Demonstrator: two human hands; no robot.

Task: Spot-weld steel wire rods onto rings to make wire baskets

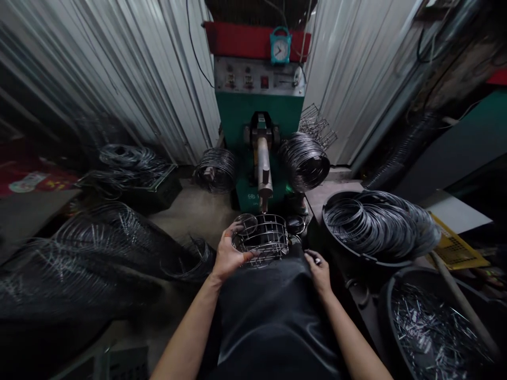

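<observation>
My left hand (228,252) is closed around the left side of a round wire basket (264,239), which sits under the metal arm (264,169) of a green welding machine (259,113). My right hand (319,268) rests at the basket's right, fingers curled on something small and dark that I cannot make out. A black apron (273,316) covers my lap below both hands.
A black tub (348,253) of wire rings stands to the right, and another tub (396,295) of short wire pieces nearer. Coils of rings (304,158) hang on both sides of the machine. Stacked wire baskets (99,248) lie on the left. Corrugated metal walls stand behind.
</observation>
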